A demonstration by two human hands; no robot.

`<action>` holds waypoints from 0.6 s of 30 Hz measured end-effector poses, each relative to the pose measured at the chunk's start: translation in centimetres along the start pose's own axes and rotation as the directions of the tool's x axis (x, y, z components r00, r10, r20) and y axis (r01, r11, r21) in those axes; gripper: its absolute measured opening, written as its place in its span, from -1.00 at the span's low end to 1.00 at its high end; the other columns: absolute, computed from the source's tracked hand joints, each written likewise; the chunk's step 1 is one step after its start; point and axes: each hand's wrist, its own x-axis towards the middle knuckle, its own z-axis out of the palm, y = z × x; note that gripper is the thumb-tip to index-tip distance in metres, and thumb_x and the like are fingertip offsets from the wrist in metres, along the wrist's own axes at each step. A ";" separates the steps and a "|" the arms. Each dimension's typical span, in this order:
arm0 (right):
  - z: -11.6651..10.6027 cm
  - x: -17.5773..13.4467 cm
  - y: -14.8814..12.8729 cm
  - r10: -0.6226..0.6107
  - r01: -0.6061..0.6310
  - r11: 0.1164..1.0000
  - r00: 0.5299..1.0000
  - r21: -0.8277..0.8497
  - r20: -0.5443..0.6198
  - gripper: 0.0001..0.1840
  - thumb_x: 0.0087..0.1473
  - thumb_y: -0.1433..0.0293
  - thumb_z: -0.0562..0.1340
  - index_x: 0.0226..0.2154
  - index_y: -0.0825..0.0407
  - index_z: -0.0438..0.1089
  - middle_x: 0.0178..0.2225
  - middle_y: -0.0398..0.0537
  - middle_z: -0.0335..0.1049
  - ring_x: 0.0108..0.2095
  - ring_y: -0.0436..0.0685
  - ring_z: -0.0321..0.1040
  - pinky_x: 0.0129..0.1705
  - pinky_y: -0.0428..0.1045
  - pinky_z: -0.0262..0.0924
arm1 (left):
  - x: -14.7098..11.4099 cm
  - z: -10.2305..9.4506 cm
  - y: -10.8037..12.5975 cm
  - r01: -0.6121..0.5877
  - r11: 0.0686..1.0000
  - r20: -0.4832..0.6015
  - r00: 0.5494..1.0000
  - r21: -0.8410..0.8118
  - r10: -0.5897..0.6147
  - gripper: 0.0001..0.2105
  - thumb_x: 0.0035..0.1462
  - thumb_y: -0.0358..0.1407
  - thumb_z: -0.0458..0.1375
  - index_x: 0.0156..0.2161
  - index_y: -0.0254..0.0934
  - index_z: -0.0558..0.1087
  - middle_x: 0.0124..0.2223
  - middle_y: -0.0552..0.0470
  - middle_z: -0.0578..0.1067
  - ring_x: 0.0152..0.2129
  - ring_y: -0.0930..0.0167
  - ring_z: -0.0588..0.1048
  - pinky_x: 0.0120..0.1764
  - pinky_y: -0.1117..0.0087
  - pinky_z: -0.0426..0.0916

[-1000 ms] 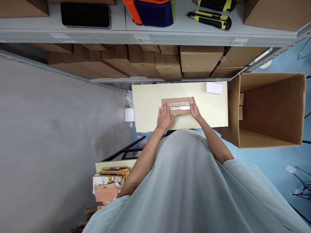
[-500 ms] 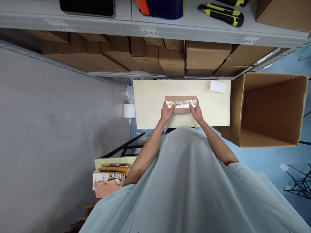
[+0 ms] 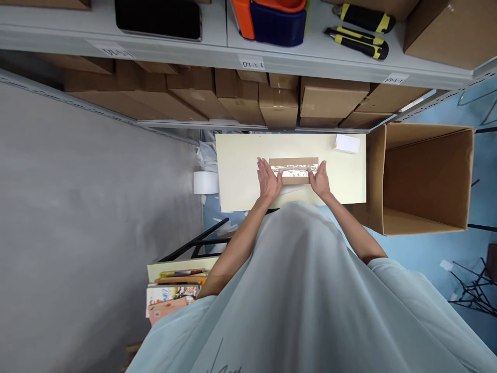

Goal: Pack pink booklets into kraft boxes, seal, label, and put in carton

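Observation:
A small, flat cardboard box point(image 3: 294, 181) lies on the cream tabletop, with a strip of shiny clear tape point(image 3: 295, 171) running along its upper face. At its left end is my left hand point(image 3: 268, 181), fingers stretched out past the edge and the thumb near or on the tape. My right hand point(image 3: 320, 180) holds the other end, its thumb pressed on the tape and its fingers along the short side. A white small box point(image 3: 347, 143) rests at the table's far right corner.
The cream table point(image 3: 240, 186) stands below a grey shelf point(image 3: 287, 59) packed with cardboard boxes. Two utility knives point(image 3: 359, 44) and a blue-orange tape dispenser point(image 3: 277, 23) lie on the shelf. A large open carton point(image 3: 423, 178) stands right; a white roll point(image 3: 205, 183) is left.
The flat box has shifted slightly right in view. My left hand has loosened from its end and its fingers have straightened; my right hand stays at the other end.

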 end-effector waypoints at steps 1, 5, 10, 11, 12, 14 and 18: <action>-0.1 -0.3 -0.5 -0.007 0.006 0.999 1.000 -0.040 -0.026 -0.04 0.55 -0.05 -0.27 0.62 0.35 -0.26 0.60 0.48 -0.09 0.61 0.44 -0.04 0.57 0.41 -0.05 | -0.4 -0.3 0.6 -0.098 0.993 0.027 0.995 0.070 0.096 -0.10 0.52 0.20 -0.19 0.64 -0.47 -0.16 0.67 -0.39 -0.24 0.63 0.05 -0.30 0.58 -0.21 -0.24; 0.0 -1.6 -2.4 -0.210 0.225 0.970 0.966 -0.091 0.151 -0.28 0.56 0.16 -0.11 0.61 0.03 0.03 0.66 0.05 -0.17 0.67 0.27 -0.32 0.66 0.36 -0.29 | -1.7 -1.1 2.4 -0.448 0.883 0.353 0.856 0.138 0.379 -0.24 0.54 0.07 -0.15 0.62 -0.37 0.06 0.66 -0.20 0.00 0.63 0.11 -0.18 0.60 -0.12 -0.35; 0.3 -1.7 -2.7 -0.256 0.288 0.953 0.932 -0.092 0.258 -0.31 0.54 0.22 -0.03 0.57 0.09 0.13 0.64 0.05 -0.10 0.66 0.28 -0.24 0.68 0.33 -0.29 | -1.6 -1.0 2.7 -0.499 0.850 0.439 0.810 0.168 0.389 -0.27 0.52 -0.01 -0.08 0.62 -0.38 0.09 0.65 -0.16 0.02 0.62 0.10 -0.09 0.61 -0.08 -0.33; 0.2 -1.6 -2.5 -0.259 0.290 0.952 0.932 -0.094 0.255 -0.32 0.55 0.22 -0.02 0.57 0.09 0.14 0.64 0.05 -0.10 0.66 0.28 -0.24 0.67 0.33 -0.29 | -1.4 -1.1 2.6 -0.500 0.850 0.438 0.810 0.166 0.390 -0.27 0.52 -0.02 -0.06 0.62 -0.37 0.09 0.65 -0.15 0.03 0.62 0.10 -0.08 0.61 -0.08 -0.31; 0.0 -1.4 -2.3 -0.261 0.292 0.952 0.932 -0.094 0.252 -0.32 0.55 0.22 -0.02 0.57 0.09 0.14 0.64 0.06 -0.11 0.66 0.28 -0.24 0.67 0.33 -0.27 | -1.2 -1.3 2.4 -0.502 0.850 0.440 0.807 0.160 0.394 -0.27 0.52 -0.03 -0.05 0.62 -0.36 0.09 0.65 -0.16 0.04 0.62 0.11 -0.07 0.61 -0.07 -0.29; -0.4 -1.4 -1.5 -0.249 0.277 0.955 0.941 -0.104 0.229 -0.32 0.55 0.21 -0.02 0.57 0.09 0.14 0.64 0.08 -0.13 0.66 0.28 -0.23 0.67 0.34 -0.26 | -1.0 -1.9 1.8 -0.498 0.853 0.438 0.809 0.156 0.393 -0.27 0.52 -0.03 -0.05 0.63 -0.35 0.06 0.65 -0.18 0.03 0.62 0.12 -0.05 0.61 -0.07 -0.25; -0.8 -2.0 0.2 -0.172 0.196 0.965 0.975 -0.173 0.143 -0.29 0.58 0.18 -0.10 0.60 0.13 0.05 0.65 0.13 -0.20 0.66 0.29 -0.28 0.66 0.36 -0.32 | -1.4 -3.1 0.5 -0.436 0.876 0.392 0.857 0.205 0.334 -0.25 0.53 -0.03 -0.09 0.64 -0.40 -0.02 0.67 -0.20 -0.09 0.63 0.11 -0.17 0.61 -0.11 -0.33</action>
